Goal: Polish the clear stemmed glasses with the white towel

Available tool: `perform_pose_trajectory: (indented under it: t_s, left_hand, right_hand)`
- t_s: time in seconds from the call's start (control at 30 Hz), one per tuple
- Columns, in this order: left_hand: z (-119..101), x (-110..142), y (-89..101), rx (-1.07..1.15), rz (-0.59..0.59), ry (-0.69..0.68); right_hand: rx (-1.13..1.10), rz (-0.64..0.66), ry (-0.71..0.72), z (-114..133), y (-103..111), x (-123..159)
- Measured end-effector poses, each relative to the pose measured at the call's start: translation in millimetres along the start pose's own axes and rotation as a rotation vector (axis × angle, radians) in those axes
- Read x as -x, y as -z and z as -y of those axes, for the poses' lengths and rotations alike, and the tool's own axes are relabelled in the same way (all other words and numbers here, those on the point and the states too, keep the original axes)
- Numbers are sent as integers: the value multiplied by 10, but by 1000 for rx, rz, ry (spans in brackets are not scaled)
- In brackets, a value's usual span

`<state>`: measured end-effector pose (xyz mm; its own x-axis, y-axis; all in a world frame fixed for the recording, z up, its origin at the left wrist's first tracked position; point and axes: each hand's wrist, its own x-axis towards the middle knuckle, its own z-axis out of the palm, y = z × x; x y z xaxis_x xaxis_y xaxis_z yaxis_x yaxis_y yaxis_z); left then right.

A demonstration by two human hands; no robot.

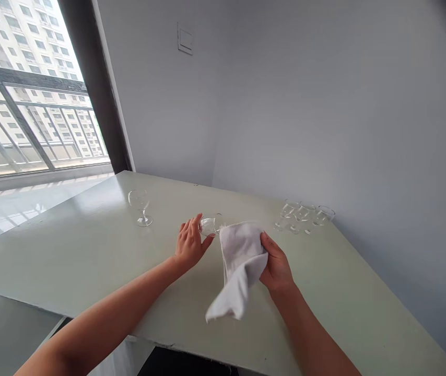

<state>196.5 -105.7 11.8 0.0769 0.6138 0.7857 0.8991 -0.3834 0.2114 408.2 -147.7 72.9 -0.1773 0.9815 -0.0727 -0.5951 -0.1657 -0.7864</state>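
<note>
My left hand [189, 241] has its fingers around one end of a clear stemmed glass [209, 225], which is tipped on its side just above or on the table; I cannot tell which. A white cloth [242, 248] hangs from my right hand [277, 263], pinched between thumb and fingers. The cloth's upper left corner lies close to the glass's right end and partly hides what is there. Its lower end dangles over the tabletop.
Another stemmed glass [140, 206] stands upright at the left on the pale table [101, 261]. Several more glasses [303, 213] are grouped at the right, near the wall [305, 104]. A window [38, 94] is at the left, and the table's front edge runs below my arms.
</note>
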Motion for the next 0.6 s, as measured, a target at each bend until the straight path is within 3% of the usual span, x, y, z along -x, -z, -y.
perform_pose_trajectory:
  t_s: [0.1,0.2,0.3,0.43,0.6]
  left_hand:
    - [-6,1,-5,2,-16,9]
    - [-58,15,-4,-11,-43,0]
    - [-159,57,-5,2,-64,-65]
    - [-252,124,-18,42,-14,-189]
    - [-242,138,-15,-4,24,-190]
  right_hand:
    - [7,-99,-39,-25,-17,5]
    - [-8,-170,144,-78,-52,-6]
    - [-9,-150,302,-167,-118,-1]
    - [65,-137,308,-269,-194,53]
    - [334,-119,359,-340,-182,96]
